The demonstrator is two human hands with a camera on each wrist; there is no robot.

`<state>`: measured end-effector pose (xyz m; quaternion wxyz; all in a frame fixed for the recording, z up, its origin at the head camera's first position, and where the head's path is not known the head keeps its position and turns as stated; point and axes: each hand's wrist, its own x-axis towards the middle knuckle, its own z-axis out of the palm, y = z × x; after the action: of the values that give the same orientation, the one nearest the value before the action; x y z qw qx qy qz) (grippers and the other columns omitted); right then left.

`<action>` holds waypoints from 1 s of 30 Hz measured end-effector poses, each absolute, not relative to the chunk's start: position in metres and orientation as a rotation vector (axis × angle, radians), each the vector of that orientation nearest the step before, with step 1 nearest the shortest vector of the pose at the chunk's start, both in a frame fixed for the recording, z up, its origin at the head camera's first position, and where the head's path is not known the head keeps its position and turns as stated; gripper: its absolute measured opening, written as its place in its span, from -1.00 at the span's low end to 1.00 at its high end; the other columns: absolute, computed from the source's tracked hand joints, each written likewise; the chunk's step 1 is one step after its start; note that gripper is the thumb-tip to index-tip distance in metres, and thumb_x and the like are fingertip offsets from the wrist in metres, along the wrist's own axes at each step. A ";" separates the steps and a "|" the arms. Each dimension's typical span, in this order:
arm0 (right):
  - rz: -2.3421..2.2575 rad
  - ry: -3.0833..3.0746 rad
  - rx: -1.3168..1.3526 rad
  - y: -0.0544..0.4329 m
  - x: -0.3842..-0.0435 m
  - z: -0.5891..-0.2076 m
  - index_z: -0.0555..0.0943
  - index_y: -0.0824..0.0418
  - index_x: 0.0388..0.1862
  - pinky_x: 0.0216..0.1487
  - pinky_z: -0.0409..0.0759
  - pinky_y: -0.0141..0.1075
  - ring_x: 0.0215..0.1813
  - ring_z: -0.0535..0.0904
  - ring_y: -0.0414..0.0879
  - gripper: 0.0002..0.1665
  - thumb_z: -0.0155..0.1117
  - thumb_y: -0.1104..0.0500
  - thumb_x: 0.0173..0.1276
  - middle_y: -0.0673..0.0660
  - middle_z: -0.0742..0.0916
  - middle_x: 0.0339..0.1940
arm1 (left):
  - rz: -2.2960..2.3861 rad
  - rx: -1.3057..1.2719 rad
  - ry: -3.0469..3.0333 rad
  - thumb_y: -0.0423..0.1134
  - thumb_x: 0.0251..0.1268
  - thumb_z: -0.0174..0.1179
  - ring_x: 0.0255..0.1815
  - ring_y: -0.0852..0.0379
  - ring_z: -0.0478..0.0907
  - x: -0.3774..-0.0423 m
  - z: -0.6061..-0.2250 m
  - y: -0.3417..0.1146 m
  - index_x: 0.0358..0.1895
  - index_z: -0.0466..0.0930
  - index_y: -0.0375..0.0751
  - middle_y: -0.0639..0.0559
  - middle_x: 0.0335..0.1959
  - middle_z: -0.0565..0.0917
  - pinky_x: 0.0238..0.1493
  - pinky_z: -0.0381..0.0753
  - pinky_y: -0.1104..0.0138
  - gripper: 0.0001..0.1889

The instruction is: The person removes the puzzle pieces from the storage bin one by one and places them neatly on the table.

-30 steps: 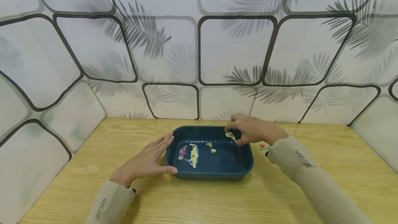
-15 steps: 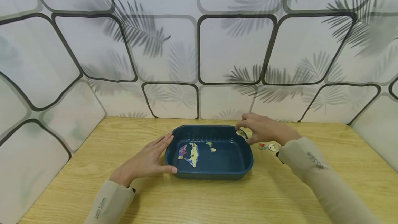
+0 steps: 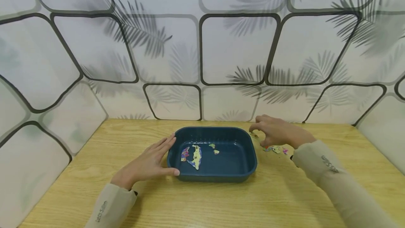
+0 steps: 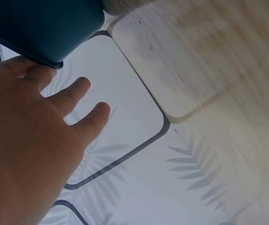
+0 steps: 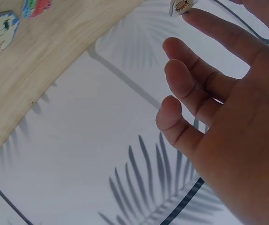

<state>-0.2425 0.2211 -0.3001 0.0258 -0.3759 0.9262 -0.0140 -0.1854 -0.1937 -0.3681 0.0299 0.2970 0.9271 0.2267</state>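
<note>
A dark blue rectangular tray [image 3: 212,178] sits on the table. My left hand [image 3: 148,164] rests against its left end, fingers extended along the rim and thumb at the front corner. In the left wrist view, fingertips touch the rim of the tray [image 4: 54,28]. Just outside the tray's back right corner, my right hand [image 3: 281,131] pinches a flat, irregular printed puzzle piece [image 3: 254,135]. The right wrist view shows only part of that puzzle piece [image 5: 180,6] at the index fingertip; the thumb tip is out of frame.
Inside the tray lie a large yellow-and-blue piece [image 3: 197,157], a purple-red piece [image 3: 185,154] and two small pieces [image 3: 216,152]. Several colourful pieces [image 3: 276,149] lie on the wooden table [image 3: 202,203] right of the tray. A patterned backdrop [image 3: 231,105] rises behind.
My right hand has moved right with the puzzle piece, from over the tray's back right interior to beyond its rim. More pieces on the table are uncovered. The left hand stays put.
</note>
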 end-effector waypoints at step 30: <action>0.021 2.886 -0.940 0.289 -0.240 -0.324 0.65 0.29 -0.09 -0.25 0.54 -0.05 -0.29 0.50 0.00 -0.54 0.60 0.12 0.09 0.13 0.57 -0.27 | 0.705 0.904 2.859 0.29 0.22 0.34 0.58 -0.37 -0.01 -0.185 -0.368 -0.194 0.60 0.01 -0.39 -0.21 0.65 0.00 0.41 0.05 -0.35 0.13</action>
<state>-0.2405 0.2891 -0.3238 0.0531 -0.3091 0.9495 0.0070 -0.1849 -0.1936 -0.3682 0.0304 0.2934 0.9277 0.2287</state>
